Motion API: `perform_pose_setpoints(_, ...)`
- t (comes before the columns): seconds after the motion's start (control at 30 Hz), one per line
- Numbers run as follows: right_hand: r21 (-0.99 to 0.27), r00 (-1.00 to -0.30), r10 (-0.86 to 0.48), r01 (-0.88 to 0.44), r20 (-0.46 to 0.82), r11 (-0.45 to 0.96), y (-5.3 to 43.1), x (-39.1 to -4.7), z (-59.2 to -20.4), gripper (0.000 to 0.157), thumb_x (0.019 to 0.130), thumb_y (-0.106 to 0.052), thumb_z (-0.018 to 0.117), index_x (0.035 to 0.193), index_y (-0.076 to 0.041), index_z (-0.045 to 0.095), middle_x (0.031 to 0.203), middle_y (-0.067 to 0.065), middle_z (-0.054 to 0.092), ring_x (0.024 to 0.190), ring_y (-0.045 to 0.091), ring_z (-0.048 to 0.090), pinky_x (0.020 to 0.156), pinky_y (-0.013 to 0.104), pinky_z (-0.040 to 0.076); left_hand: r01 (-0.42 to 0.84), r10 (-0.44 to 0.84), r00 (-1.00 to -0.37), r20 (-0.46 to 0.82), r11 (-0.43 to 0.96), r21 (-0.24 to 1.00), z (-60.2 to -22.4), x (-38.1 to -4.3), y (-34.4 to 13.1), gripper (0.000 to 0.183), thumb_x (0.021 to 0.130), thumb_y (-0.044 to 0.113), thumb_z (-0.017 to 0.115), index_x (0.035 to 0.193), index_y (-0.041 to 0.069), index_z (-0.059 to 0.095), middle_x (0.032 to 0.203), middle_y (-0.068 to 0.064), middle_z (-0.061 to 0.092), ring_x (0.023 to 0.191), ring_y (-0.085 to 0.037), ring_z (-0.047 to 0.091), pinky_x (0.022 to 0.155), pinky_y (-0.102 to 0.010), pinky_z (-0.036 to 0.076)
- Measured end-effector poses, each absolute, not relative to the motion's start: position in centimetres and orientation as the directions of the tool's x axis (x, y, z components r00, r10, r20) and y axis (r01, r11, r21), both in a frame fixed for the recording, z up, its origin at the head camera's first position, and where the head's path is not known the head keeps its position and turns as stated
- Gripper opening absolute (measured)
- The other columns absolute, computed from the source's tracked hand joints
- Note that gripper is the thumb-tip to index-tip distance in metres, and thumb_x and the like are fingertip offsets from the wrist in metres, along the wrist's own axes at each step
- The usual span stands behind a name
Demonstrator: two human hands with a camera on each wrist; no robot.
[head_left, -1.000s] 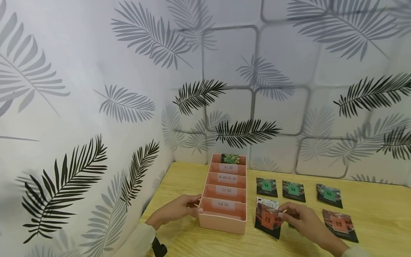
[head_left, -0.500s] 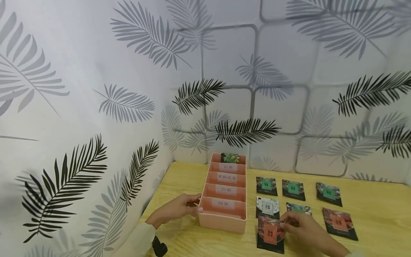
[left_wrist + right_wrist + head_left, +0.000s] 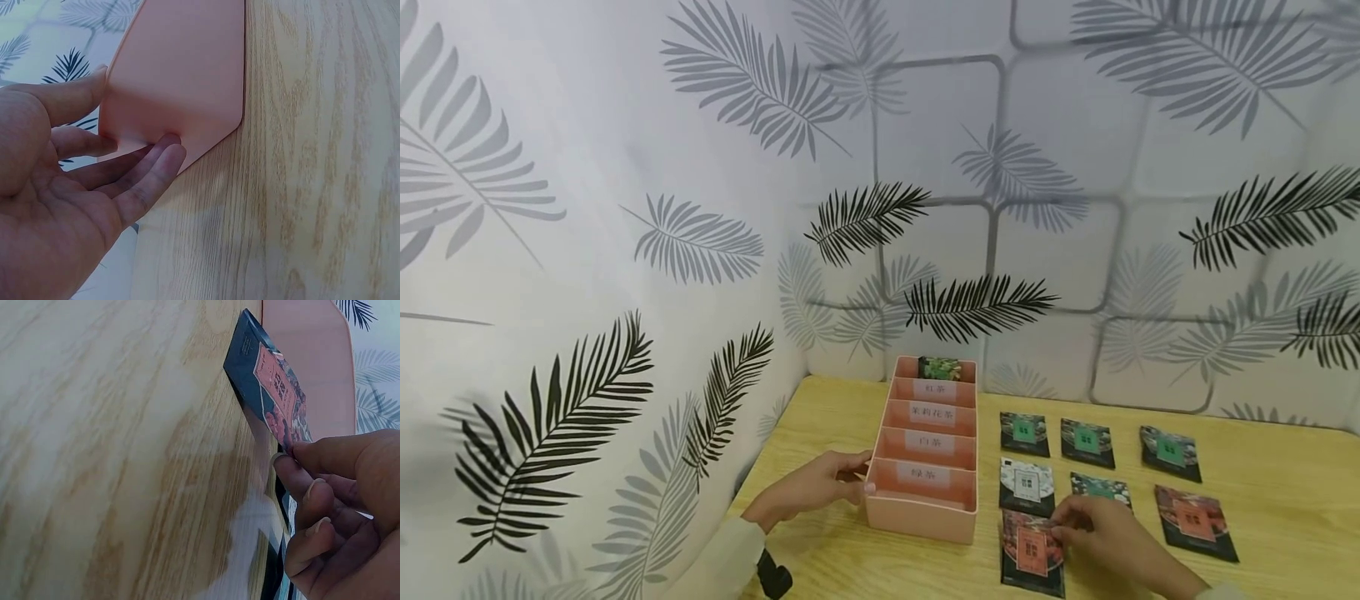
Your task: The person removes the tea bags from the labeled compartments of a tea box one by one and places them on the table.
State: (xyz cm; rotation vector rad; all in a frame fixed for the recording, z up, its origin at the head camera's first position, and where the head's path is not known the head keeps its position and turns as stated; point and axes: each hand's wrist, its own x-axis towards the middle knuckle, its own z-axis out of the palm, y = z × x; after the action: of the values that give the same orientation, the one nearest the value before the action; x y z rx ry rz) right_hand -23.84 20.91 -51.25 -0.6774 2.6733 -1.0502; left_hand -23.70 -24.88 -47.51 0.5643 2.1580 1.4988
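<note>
My right hand (image 3: 1101, 533) pinches a red and black tea packet (image 3: 1032, 552) by its corner, in front of a white tea packet (image 3: 1026, 483). In the right wrist view the held packet (image 3: 269, 381) is tilted above the wood between thumb and index finger. My left hand (image 3: 816, 485) holds the front left corner of a pink divided box (image 3: 921, 521), thumb at the rim. The left wrist view has the fingertips against the wall of the box (image 3: 181, 62). Labelled dividers split the box; a green packet (image 3: 940, 368) stands in its rearmost compartment.
Three packets with green labels, the middle one a tea packet (image 3: 1086, 442), lie in a back row. A green patterned packet (image 3: 1101, 487) is partly behind my right hand. Another red packet (image 3: 1195, 522) lies at right. The wooden table (image 3: 1285, 500) meets a leaf-patterned wall covering (image 3: 1052, 250).
The red packet has moved toward the table's front edge in my right hand, from over the white packet, which is now uncovered. My left hand stays at the box.
</note>
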Motion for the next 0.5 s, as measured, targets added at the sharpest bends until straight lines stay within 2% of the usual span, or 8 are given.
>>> perform_pose_setpoints(0.5,-0.675,-0.879,-0.471,-0.305,-0.072,0.672,20.96,-23.92,-51.53,0.008,0.092,-0.022,0.079,0.094,-0.017,0.074,0.079,-0.007,0.067,0.070,0.011,0.060,0.058,0.028,0.046,0.075,0.570,-0.811,-0.133,0.326,0.942,-47.40,-23.79,-24.93,0.068,0.105,0.025,0.063,0.162,0.006,0.029,0.146,-0.012,0.056,0.120,-0.021,0.062,0.098,-0.045,0.054)
